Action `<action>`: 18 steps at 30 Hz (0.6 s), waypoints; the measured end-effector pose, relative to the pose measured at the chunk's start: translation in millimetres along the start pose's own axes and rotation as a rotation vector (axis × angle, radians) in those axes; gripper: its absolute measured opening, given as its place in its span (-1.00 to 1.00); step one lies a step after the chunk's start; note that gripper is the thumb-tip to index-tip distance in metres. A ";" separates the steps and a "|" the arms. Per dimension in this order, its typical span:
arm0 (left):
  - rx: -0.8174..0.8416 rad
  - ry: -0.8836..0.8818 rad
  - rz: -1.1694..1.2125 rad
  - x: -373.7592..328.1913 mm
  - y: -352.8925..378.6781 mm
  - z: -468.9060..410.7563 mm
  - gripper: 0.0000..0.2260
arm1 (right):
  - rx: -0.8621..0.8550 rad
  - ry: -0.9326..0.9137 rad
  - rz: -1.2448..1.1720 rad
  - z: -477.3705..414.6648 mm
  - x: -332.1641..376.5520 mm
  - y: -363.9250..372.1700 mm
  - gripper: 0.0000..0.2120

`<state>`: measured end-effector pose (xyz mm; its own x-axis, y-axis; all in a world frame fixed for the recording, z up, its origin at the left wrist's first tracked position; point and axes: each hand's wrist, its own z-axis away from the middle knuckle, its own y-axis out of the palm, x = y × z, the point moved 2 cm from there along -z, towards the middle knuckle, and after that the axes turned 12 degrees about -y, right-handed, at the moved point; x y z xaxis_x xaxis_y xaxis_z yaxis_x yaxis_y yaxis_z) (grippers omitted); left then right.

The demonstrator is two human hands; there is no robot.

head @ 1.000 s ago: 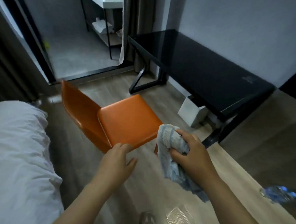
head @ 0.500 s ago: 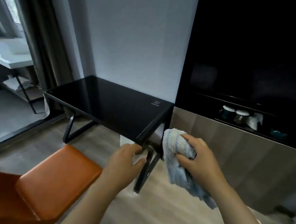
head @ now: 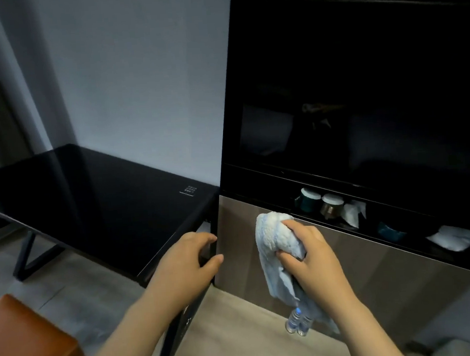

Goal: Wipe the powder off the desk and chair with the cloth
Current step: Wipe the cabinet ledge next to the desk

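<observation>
A glossy black desk point(head: 90, 199) stretches along the grey wall on the left. Only a corner of the orange chair point(head: 25, 337) shows at the bottom left. My right hand point(head: 309, 258) grips a bunched light blue cloth point(head: 274, 239), whose loose end hangs down in front of the brown cabinet. My left hand point(head: 184, 262) hovers empty over the desk's near right corner, fingers loosely curved. No powder is visible on the dark desktop.
A tall dark cabinet unit point(head: 361, 85) stands right of the desk, with a brown lower front point(head: 374, 273). Its shelf holds cups point(head: 319, 202) and white packets point(head: 455, 237). Two small water bottles point(head: 298, 322) stand on the wooden floor beneath the cloth.
My view has swung right and up from the chair toward the desk corner and cabinet. Both hands keep their pose, the right still holding the cloth.
</observation>
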<state>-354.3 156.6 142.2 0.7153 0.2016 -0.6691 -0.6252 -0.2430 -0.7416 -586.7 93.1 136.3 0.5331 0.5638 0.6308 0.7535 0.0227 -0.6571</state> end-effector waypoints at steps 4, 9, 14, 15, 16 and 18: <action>0.048 0.031 -0.003 7.2 17.0 -68.7 -0.60 | 0.009 0.031 0.042 -42.5 -35.6 17.9 -0.52; 0.105 0.075 0.038 18.9 17.6 -163.7 -0.59 | 0.026 0.116 0.117 -103.7 -67.3 35.7 -0.50; 0.125 0.077 -0.016 36.9 12.7 -253.8 -0.58 | 0.044 0.149 0.188 -178.2 -90.7 59.9 -0.50; 0.132 0.068 -0.018 40.3 14.8 -267.7 -0.57 | 0.049 0.155 0.192 -192.0 -97.0 66.1 -0.50; 0.144 0.059 -0.015 43.4 18.1 -280.2 -0.57 | 0.054 0.163 0.191 -204.8 -103.9 72.2 -0.50; 0.174 0.050 -0.013 48.4 27.2 -302.1 -0.58 | 0.068 0.168 0.186 -227.4 -119.3 83.8 -0.50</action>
<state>-242.4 -126.9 104.0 0.7354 0.1552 -0.6596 -0.6575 -0.0717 -0.7500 -499.6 -160.0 99.8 0.7211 0.4184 0.5522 0.6116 -0.0100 -0.7911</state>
